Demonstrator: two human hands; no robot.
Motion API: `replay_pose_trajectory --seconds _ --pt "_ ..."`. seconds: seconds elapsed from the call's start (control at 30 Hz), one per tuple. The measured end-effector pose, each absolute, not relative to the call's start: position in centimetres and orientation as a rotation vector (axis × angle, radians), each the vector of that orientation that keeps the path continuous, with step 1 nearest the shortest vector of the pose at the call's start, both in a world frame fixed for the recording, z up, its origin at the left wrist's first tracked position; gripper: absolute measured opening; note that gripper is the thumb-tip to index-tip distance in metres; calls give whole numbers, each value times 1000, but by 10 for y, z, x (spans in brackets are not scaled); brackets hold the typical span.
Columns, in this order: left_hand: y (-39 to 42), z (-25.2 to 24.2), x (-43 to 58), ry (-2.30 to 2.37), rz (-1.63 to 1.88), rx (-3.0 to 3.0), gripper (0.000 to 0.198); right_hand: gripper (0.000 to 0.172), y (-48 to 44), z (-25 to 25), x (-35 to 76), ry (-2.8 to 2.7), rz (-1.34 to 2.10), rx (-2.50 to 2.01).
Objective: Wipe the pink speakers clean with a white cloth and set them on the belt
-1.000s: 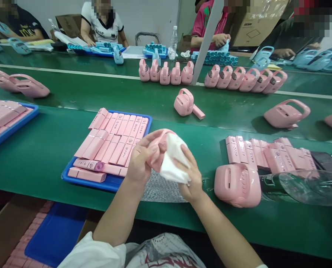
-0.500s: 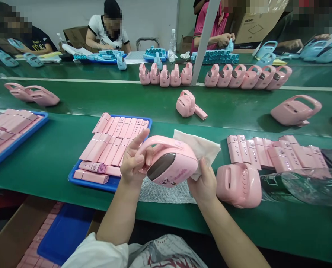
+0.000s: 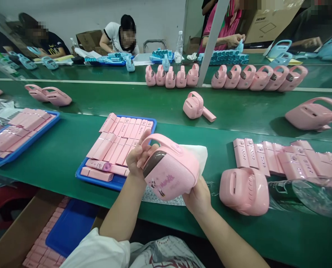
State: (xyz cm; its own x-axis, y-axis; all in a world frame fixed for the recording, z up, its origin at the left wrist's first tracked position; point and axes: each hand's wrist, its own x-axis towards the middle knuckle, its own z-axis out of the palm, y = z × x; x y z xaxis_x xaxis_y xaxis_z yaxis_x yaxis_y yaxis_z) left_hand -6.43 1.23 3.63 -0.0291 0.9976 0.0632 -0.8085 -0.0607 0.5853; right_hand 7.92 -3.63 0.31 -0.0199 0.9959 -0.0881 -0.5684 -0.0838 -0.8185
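Observation:
A pink portable speaker [image 3: 173, 173] with a loop handle, a dark panel and printed cartoon figures is held up over the bench. My left hand [image 3: 139, 158] grips it at its left side, with fingers curled by the handle. Under its right side is my right hand [image 3: 198, 197], its fingers mostly hidden behind the speaker. A white cloth [image 3: 201, 156] shows behind the speaker, against that hand. Below them lies a sheet of bubble wrap [image 3: 162, 197] on the green bench.
To the left is a blue tray [image 3: 95, 180] of pink boxy pieces. On the right are another pink speaker [image 3: 242, 191], a clear bottle [image 3: 308, 195] and more pink pieces [image 3: 291, 160]. Pink speakers [image 3: 246, 77] stand in a row beyond. Co-workers sit across the bench.
The speaker has turned so its printed front faces me more. My right hand has moved lower behind it, and less of the cloth shows. The view has shifted slightly left.

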Motion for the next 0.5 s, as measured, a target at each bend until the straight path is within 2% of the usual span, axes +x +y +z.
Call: replay_pose_trajectory --seconds 0.17,0.27,0.43,0.5 --pt "23 45 -58 444 1367 245 9 46 -34 1 78 -652 1576 -812" --pt "30 44 -55 468 1349 154 17 43 -31 2 77 -500 1585 -851" --pt "37 31 -55 639 1396 220 31 52 -24 7 78 -222 1669 -965" --pt "38 29 -57 698 1391 256 36 47 -21 10 80 -151 1673 -990"
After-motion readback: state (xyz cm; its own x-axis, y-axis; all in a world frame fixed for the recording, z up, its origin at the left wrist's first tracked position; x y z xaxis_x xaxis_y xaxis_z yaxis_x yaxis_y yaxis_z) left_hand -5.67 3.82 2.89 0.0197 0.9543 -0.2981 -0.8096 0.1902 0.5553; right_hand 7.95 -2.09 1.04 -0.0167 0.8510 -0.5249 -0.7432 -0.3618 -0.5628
